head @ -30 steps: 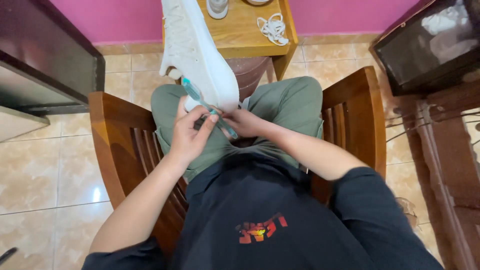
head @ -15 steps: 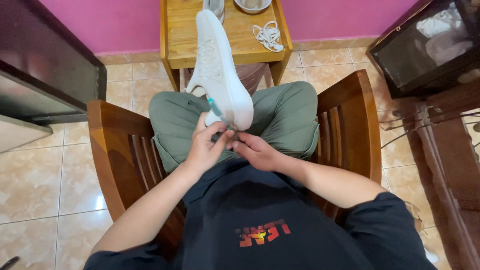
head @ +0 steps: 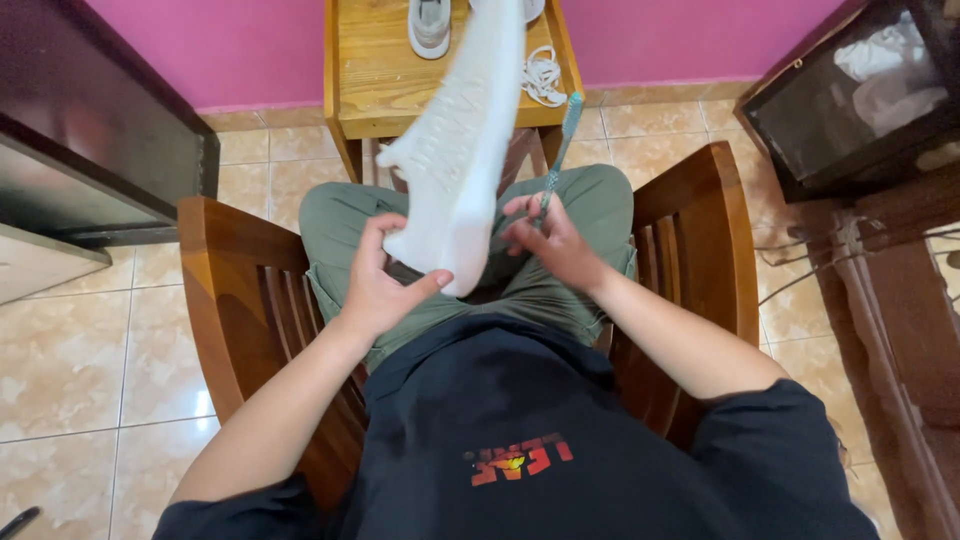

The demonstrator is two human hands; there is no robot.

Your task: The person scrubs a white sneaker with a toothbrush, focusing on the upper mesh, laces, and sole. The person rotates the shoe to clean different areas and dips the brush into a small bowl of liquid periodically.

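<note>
A dark cabinet [head: 90,140] fills the upper left corner against the pink wall [head: 250,50], above pale floor tiles [head: 80,360]. The person sits in a wooden armchair [head: 225,290] in green trousers and a dark shirt with a small red and yellow print on the chest.

The left hand [head: 380,285] comes up from the lap, palm turned inward, thumb and fingers closed on the heel end of a white sneaker [head: 460,150]; the shoe slants up and away, sole side toward the camera, its toe passing in front of the small wooden tabletop [head: 380,80]. On that tabletop lie a second pale sneaker [head: 430,25], cut off by the top edge, and a loose white shoelace [head: 543,75].

The right hand [head: 550,240], just right of the shoe, pinches the handle of a teal toothbrush [head: 562,140] that points up and away; its bristles are too blurred to make out.

At far right stands a dark box [head: 850,100] with white cloth inside, partly cut off.
</note>
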